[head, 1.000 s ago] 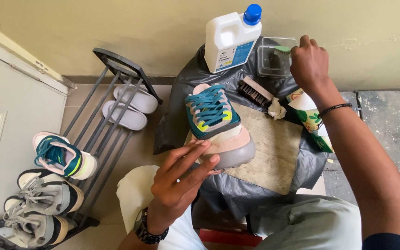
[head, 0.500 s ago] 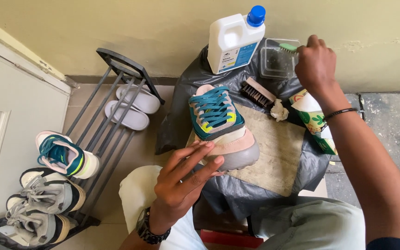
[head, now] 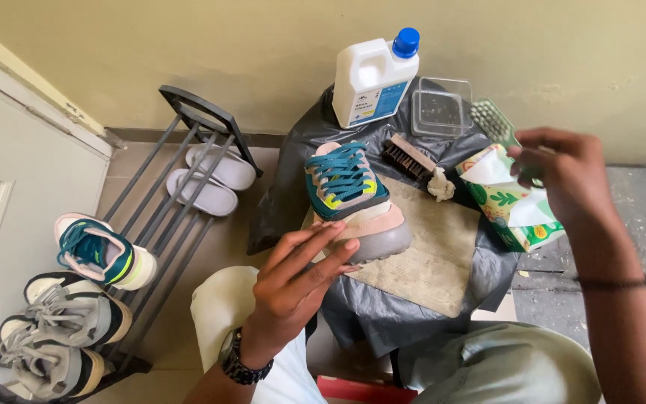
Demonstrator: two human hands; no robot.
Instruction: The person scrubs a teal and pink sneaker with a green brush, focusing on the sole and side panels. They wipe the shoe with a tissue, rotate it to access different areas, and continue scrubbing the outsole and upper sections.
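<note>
Left hand (head: 293,280): fingers extended and spread, not clenched, grasping nothing. Fingertips touch the near side of the sneaker (head: 353,198), at the pink-and-grey toe section. A dark wristwatch (head: 244,366) sits on that wrist.

Sneaker: teal laces, yellow accents, grey toe cap. It stands upright on the tan cloth (head: 428,254), at the cloth's left edge, laces toward the wall.

Right hand (head: 562,176): raised above the right edge of the black plastic sheet (head: 293,172), fingers curled together, tips pinched at a white tissue rising out of the green patterned tissue pack (head: 514,206). A green-handled brush (head: 495,123) lies just behind the hand; whether the fingers also touch it cannot be told.

On the far edge of the sheet: white jug with blue cap (head: 375,78), clear plastic tub (head: 441,108) beside it, wooden brush (head: 409,157) with a crumpled wad near its end.

Left of the sheet: dark shoe rack (head: 181,179) with white slippers (head: 211,179) and several sneakers.
</note>
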